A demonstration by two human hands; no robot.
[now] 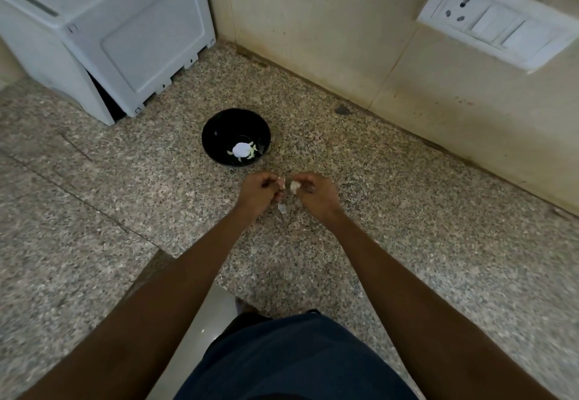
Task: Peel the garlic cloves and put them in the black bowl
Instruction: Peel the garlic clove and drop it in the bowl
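Note:
The black bowl (pixel 213 131) stands on the speckled granite counter, holding several pale peeled garlic cloves (pixel 250 154) around a bright white spot. Just in front of it my left hand (pixel 258 192) and my right hand (pixel 313 192) are close together, fingers curled. My right hand pinches a whitish garlic clove (pixel 294 186). My left hand pinches a small pale piece, skin or garlic, (pixel 281 181) at its fingertips. A scrap of white garlic skin (pixel 283 208) lies on the counter below the hands.
A white appliance (pixel 125 33) stands at the back left corner. The beige tiled wall (pixel 360 64) runs along the back right, with a white socket and switch plate (pixel 498 20). The counter (pixel 94 196) has its front edge near my body.

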